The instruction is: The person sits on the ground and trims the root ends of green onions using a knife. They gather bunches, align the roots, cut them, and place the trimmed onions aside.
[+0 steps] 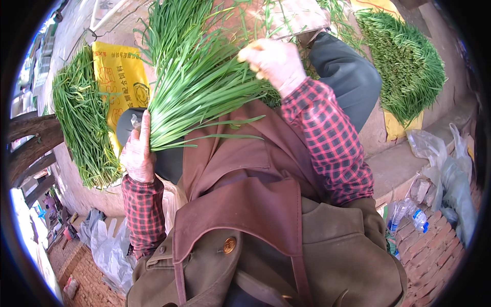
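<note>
My left hand (139, 155) grips the pale stem ends of a bunch of green, flat-leaved stalks that look like Chinese chives (203, 96). The leaves fan out to the upper right across my lap, above a brown apron (245, 161). At the far tips, my right hand (270, 61) is raised with its fingers curled at the leaf edge. Whether those fingers pinch any leaves cannot be made out. Another heap of the same greens (176, 27) lies just beyond the bunch and partly behind it.
Stacked greens (84, 126) lie at left beside a printed yellow sack (121, 76). More greens (406, 65) are piled at right on yellow sacking. Plastic bags (454, 172) and bottles (418, 218) are at lower right. A wooden branch-like piece (36, 142) juts in at left.
</note>
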Available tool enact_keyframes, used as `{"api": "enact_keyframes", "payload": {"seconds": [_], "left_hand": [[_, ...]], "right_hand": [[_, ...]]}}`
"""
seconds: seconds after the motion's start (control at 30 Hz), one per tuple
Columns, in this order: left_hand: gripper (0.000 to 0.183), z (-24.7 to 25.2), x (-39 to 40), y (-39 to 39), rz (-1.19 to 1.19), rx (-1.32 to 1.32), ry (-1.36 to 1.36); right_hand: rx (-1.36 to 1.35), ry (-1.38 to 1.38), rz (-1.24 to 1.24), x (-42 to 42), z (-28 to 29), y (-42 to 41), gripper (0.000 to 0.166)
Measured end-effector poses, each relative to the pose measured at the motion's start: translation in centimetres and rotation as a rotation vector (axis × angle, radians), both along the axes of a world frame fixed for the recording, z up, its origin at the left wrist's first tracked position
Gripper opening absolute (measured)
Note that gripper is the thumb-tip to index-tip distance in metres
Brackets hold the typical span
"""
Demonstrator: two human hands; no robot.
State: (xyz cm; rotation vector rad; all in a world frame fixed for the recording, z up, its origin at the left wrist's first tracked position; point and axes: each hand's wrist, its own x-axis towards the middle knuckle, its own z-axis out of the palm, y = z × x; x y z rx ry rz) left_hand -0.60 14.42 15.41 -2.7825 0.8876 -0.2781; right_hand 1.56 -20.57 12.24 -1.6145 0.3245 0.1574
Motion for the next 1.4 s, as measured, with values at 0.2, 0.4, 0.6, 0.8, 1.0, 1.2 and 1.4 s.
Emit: {"api": "enact_keyframes", "payload": {"seconds": [0.2,0.4,0.6,0.8,1.0,1.2,1.4], "left_hand": [[0.081,-0.2,0.0,0.1,0.037,-0.069,-0.006],[0.076,-0.5,0.0,0.1,0.048,-0.079,-0.031],[0.089,-0.5,-0.2,0.2,0.028,-0.055,-0.002],[0.087,-0.2,-0.1,-0.1,0.066,-0.086,0.093],[0.079,0.3,0.0,-0.2,0.144,-0.158,0.097],[0.073,0.2,0.2,-0.4,0.118,-0.192,0.056],[0.071,-0.2,0.3,0.1,0.156,-0.186,0.102]], "right_hand": [[-0.531,-0.009,0.333,0.4,-2.5,-3.3,0.046],[-0.409,0.326,0.467,0.7,-4.6,-0.7,0.073],[0.053,0.196,0.137,-0.3,-3.6,1.0,0.022],[0.517,0.093,-0.437,1.2,-4.1,-2.8,0.019],[0.123,-0.039,-0.269,-0.5,-1.9,-6.4,0.033],[0.055,0.037,-0.113,-2.8,-3.1,-5.5,0.023],[-0.207,0.075,0.121,-4.0,-2.9,-3.6,0.028]]}}
